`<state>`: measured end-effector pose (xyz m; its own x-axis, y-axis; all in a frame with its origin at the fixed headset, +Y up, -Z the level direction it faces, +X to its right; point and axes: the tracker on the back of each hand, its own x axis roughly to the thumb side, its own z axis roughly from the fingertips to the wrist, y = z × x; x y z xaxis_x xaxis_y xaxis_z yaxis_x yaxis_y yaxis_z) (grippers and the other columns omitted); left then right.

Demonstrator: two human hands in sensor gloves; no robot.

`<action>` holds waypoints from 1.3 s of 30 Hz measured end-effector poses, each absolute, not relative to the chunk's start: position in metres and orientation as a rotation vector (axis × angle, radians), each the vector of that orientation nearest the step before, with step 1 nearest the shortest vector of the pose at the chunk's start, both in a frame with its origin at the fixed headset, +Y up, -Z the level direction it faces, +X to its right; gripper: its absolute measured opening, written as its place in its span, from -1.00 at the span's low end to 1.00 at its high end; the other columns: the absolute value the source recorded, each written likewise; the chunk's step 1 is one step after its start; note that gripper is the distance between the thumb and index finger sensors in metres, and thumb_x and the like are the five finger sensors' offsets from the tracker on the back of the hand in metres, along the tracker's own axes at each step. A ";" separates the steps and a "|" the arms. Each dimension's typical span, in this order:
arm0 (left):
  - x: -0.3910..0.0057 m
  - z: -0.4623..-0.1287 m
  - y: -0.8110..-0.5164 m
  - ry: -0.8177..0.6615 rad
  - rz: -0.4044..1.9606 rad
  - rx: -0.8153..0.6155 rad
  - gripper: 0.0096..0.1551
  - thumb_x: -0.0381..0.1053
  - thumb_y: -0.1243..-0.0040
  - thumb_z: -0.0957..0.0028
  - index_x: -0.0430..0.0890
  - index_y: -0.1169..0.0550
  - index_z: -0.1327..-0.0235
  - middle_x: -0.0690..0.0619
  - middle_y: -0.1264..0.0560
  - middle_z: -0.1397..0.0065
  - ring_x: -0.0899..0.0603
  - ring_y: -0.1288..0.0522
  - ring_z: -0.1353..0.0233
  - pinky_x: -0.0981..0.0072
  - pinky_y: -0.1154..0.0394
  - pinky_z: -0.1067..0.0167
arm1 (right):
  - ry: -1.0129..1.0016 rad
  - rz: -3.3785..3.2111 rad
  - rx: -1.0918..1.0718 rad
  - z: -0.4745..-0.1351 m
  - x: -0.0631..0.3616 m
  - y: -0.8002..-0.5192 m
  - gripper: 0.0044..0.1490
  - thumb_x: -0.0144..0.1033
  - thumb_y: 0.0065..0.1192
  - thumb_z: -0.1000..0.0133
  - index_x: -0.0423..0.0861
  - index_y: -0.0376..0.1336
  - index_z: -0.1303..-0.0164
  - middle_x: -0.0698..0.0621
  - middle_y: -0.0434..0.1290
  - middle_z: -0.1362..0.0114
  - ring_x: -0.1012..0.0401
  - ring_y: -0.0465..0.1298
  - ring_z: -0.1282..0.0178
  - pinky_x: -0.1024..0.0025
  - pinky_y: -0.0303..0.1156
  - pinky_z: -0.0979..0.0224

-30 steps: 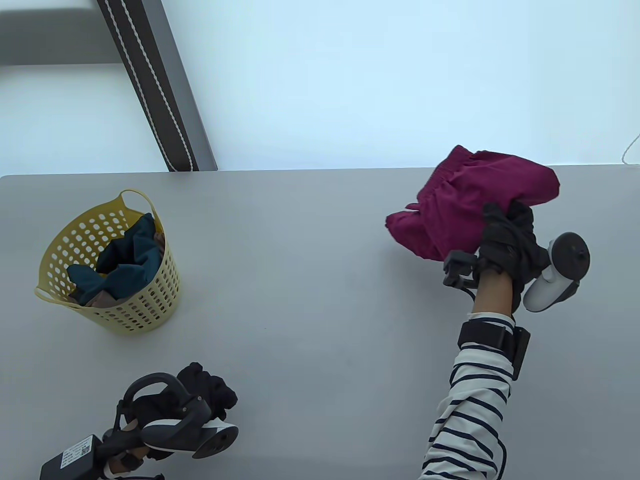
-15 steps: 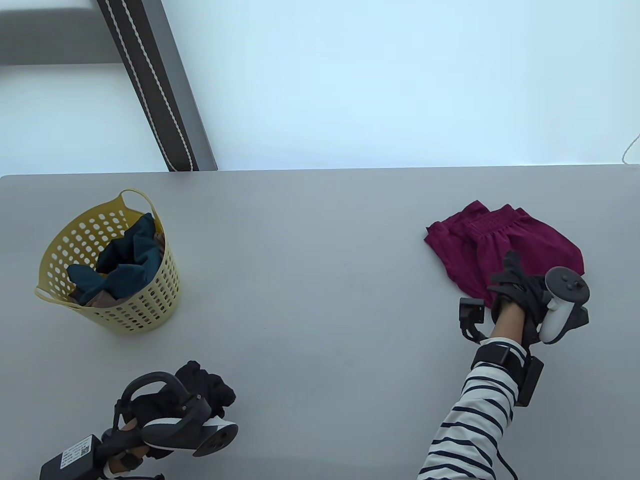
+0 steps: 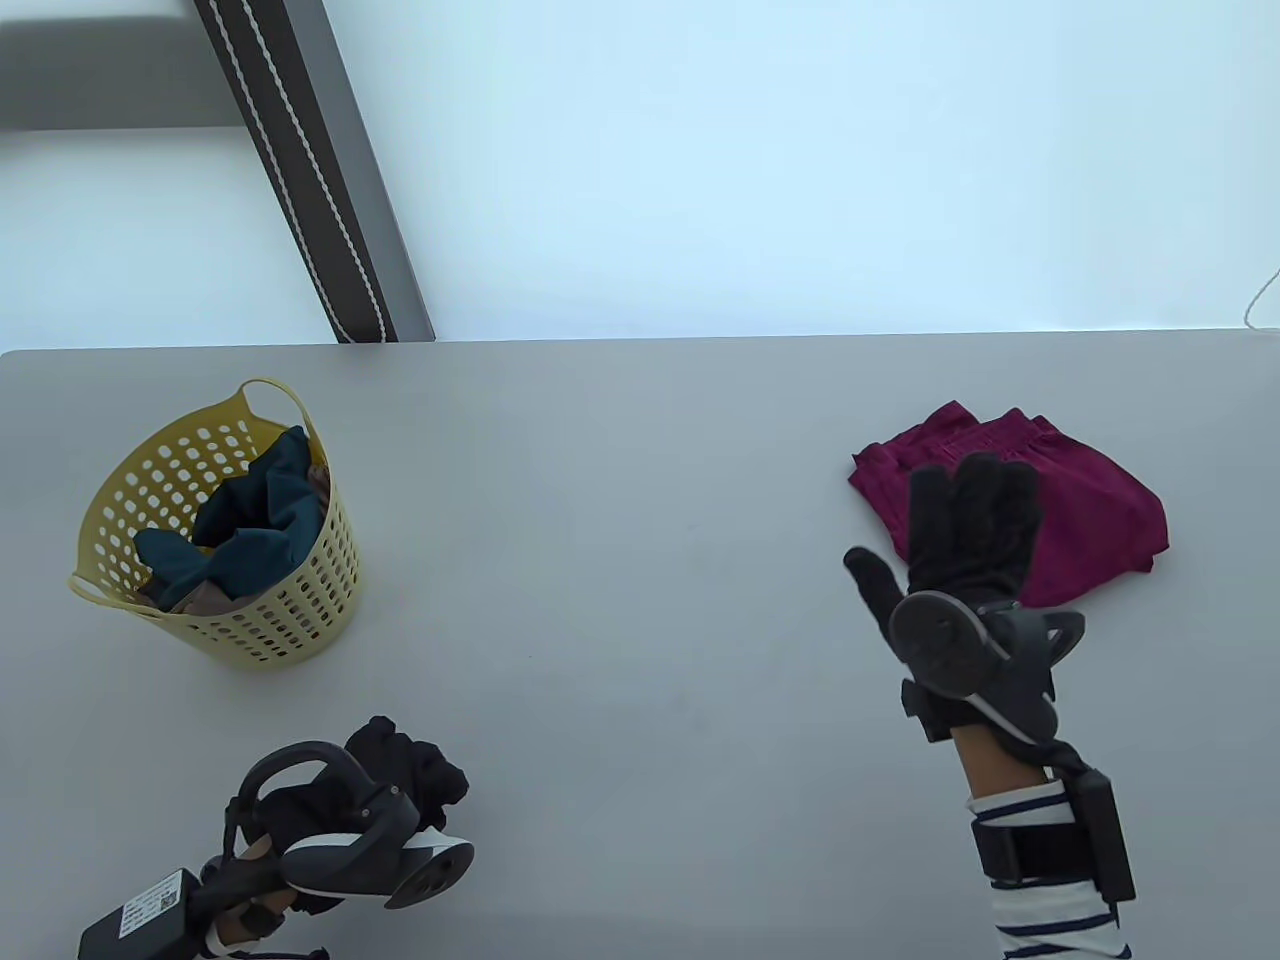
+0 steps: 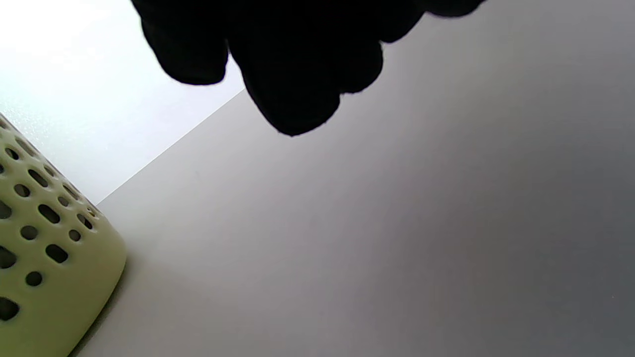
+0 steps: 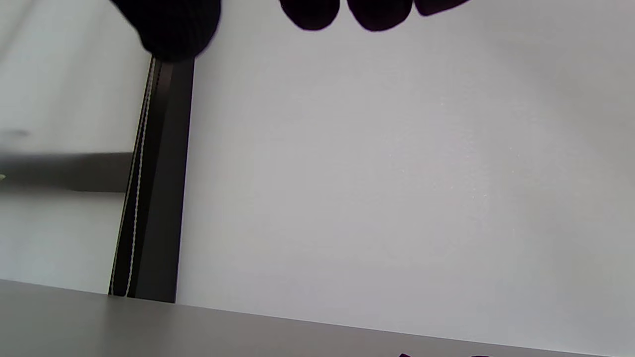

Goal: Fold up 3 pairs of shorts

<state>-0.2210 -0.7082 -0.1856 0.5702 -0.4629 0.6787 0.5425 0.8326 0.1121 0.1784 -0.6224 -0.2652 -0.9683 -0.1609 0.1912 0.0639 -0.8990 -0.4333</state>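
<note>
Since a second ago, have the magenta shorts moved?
Yes: the magenta shorts dropped from above the table's far edge to lie nearer the person.

the dark pink shorts (image 3: 1090, 520) lie folded in a small flat bundle on the surface, with the crinkly stretchy waist at the far end. they sit right under and just past the fingers of the right grip (image 3: 965, 530), which is spread flat over their near left part. the dark blue-green shorts (image 3: 250, 525) are crumpled in the yellow basket (image 3: 290, 620), sticking up above its rim, with a brownish cloth (image 3: 200, 600) under them. they are a little way past the left grip (image 3: 400, 775), and far to the left of the right grip.
</note>
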 end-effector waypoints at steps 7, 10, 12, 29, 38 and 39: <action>-0.226 -0.194 -0.713 -0.720 -0.600 -0.140 -0.54 0.19 0.11 -0.04 0.12 -0.30 -0.18 0.19 -0.52 -0.31 0.05 -0.67 -0.21 -0.05 -0.52 -0.37 | 0.029 -3.023 -0.449 -0.250 0.170 -0.710 -0.51 0.07 0.10 -0.03 -0.02 0.46 0.88 0.09 0.53 0.80 0.21 0.53 0.87 0.19 0.55 0.53; -0.230 -0.199 -0.716 -0.695 -0.610 -0.159 -0.54 0.19 0.11 -0.04 0.12 -0.30 -0.18 0.19 -0.52 -0.31 0.05 -0.66 -0.21 -0.04 -0.52 -0.38 | -0.211 -3.094 -0.480 -0.252 0.168 -0.723 -0.50 0.04 0.11 -0.05 -0.03 0.45 0.90 0.08 0.50 0.83 0.22 0.49 0.92 0.21 0.52 0.60; -0.234 -0.203 -0.716 -0.664 -0.626 -0.151 -0.54 0.19 0.11 -0.04 0.12 -0.30 -0.18 0.19 -0.51 -0.31 0.05 -0.66 -0.22 -0.04 -0.52 -0.38 | -0.156 -3.094 -0.483 -0.252 0.164 -0.720 -0.50 0.04 0.11 -0.05 -0.02 0.45 0.91 0.09 0.49 0.84 0.23 0.48 0.93 0.22 0.52 0.62; -0.299 -0.234 -0.549 -0.187 -0.485 0.439 0.32 0.46 0.09 0.17 -0.16 0.43 -0.45 -0.48 0.10 -0.73 -0.43 -0.32 -0.62 -0.43 -0.26 -0.47 | -0.051 -3.153 -0.523 -0.247 0.161 -0.705 -0.50 0.05 0.10 -0.06 -0.02 0.45 0.89 0.08 0.50 0.83 0.22 0.49 0.91 0.21 0.52 0.59; -0.336 -0.331 -0.545 0.054 -0.673 0.013 -0.62 0.11 0.01 -0.02 0.26 -0.45 -0.11 0.40 -0.67 0.03 0.07 -0.69 -0.27 -0.07 -0.48 -0.44 | -0.041 -3.132 -0.532 -0.246 0.161 -0.705 -0.50 0.05 0.09 -0.06 -0.02 0.45 0.88 0.08 0.51 0.82 0.22 0.50 0.89 0.20 0.53 0.58; -0.338 -0.332 -0.536 0.079 -0.654 0.059 -0.63 0.09 0.05 -0.06 0.23 -0.43 -0.13 0.38 -0.66 0.04 0.06 -0.69 -0.26 -0.08 -0.49 -0.42 | -0.037 -3.132 -0.530 -0.247 0.161 -0.705 -0.50 0.05 0.09 -0.06 -0.02 0.45 0.88 0.08 0.51 0.82 0.22 0.50 0.89 0.20 0.53 0.58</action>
